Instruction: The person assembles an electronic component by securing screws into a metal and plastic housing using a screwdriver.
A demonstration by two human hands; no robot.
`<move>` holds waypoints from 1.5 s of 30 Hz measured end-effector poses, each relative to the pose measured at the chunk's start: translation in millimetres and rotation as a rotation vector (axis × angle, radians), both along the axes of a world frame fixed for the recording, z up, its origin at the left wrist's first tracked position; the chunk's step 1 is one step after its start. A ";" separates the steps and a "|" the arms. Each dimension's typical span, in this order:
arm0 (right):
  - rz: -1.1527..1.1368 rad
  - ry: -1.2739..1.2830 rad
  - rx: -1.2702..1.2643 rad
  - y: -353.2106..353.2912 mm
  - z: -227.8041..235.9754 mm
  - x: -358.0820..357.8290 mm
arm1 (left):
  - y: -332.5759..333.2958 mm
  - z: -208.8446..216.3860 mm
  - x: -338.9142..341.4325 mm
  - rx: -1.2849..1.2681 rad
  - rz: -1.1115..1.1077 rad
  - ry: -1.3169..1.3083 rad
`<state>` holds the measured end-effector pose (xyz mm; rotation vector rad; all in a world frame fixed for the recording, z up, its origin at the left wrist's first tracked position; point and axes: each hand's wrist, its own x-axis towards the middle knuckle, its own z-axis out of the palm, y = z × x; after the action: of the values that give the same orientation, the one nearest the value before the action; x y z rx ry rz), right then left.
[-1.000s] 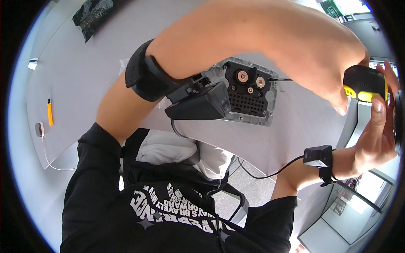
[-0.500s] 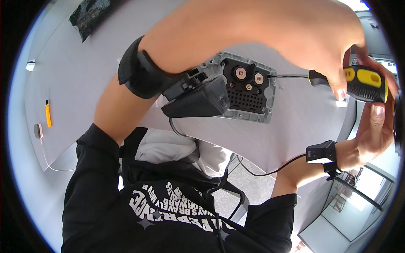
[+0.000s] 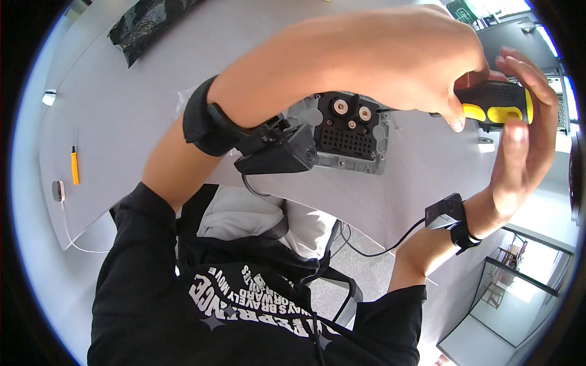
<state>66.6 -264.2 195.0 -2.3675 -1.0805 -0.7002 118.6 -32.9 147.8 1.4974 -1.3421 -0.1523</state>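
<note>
My left hand [image 3: 434,64] reaches across from the left and is closed around the front of a black and yellow screwdriver [image 3: 497,102]. Its thin shaft points left at the right edge of a grey metal housing [image 3: 381,160] with a black perforated insert; my left hand and forearm hide part of both. At the handle's rounded end my right hand [image 3: 530,146] cups the tool, thumb against its lower side and fingers curving past the far side. Two round metal terminals [image 3: 340,107] stand on the insert. A small silvery piece [image 3: 486,144] is beneath the handle.
A crumpled black plastic bag [image 3: 149,27] lies at the far left of the table [image 3: 110,122]. Nearer are a thin orange-handled tool [image 3: 74,168] and a small device on a white cable [image 3: 58,191]. Cameras are strapped to both wrists; a black cable hangs from the right one [image 3: 442,211].
The screwdriver's handle has turned, its yellow patches now lower. Both hands and the tool appear farther left, and the right thumb has come against the handle. The whole view has shifted slightly.
</note>
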 end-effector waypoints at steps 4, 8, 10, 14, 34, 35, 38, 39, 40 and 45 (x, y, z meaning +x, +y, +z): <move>0.362 0.185 0.175 -1.9 12.8 22.4 | 5.3 21.0 -31.9 0.047 0.310 -0.205; 0.653 0.234 0.430 43.4 -2.8 47.3 | 16.0 37.5 -13.8 0.100 -0.004 0.104; 0.834 0.579 0.347 29.5 1.8 51.3 | 7.6 19.6 -18.8 0.318 0.138 0.027; 0.878 0.850 0.503 26.9 -2.4 37.2 | 24.9 -25.0 -35.8 0.425 0.491 -0.273; 0.497 0.532 0.890 45.8 -24.0 14.6 | 39.8 -101.3 -86.9 0.328 0.753 0.174; 0.335 0.370 0.992 54.4 -30.0 10.8 | 39.7 -101.6 -87.2 0.328 0.754 0.176; 0.103 0.166 1.057 58.5 -30.8 -2.5 | 34.2 -95.2 -90.6 0.348 0.782 0.166; 0.050 0.142 1.048 57.1 -32.4 -6.0 | 30.8 -95.7 -93.2 0.353 0.801 0.168; 0.038 0.132 1.032 59.0 -33.5 -10.1 | 28.9 -96.5 -94.9 0.359 0.822 0.170; -0.101 0.323 1.030 59.9 -22.9 -0.7 | 31.0 -98.1 -94.8 0.385 0.815 0.173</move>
<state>65.9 -204.4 172.0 -1.5468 -0.3066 -0.6522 23.8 -1.9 49.7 2.1878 -0.5021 -0.0113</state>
